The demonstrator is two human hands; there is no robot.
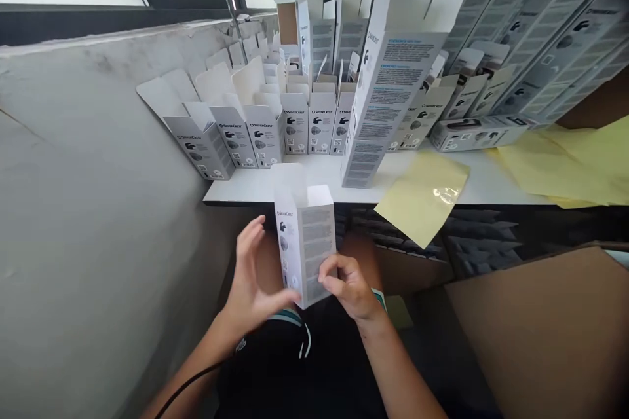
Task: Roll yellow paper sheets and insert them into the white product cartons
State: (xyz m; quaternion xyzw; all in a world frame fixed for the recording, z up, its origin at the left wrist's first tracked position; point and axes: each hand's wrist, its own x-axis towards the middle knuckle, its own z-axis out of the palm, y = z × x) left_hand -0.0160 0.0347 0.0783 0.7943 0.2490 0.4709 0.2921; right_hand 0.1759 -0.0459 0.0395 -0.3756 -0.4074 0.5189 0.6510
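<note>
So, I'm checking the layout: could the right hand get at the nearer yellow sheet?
Probably yes: the yellow sheet overhangs the table edge, and nothing visible seems to block the right hand.

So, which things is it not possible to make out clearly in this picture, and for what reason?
All in the head view:
- White box between the hands: fine print too small to read; its walls hide the lower inside.
- Right hand: its fingers hide whether the grip holds anything thin.
- Tall box: top cut off by the upper edge.
- Yellow sheets, brown cardboard: cut off by the right edge.
</note>
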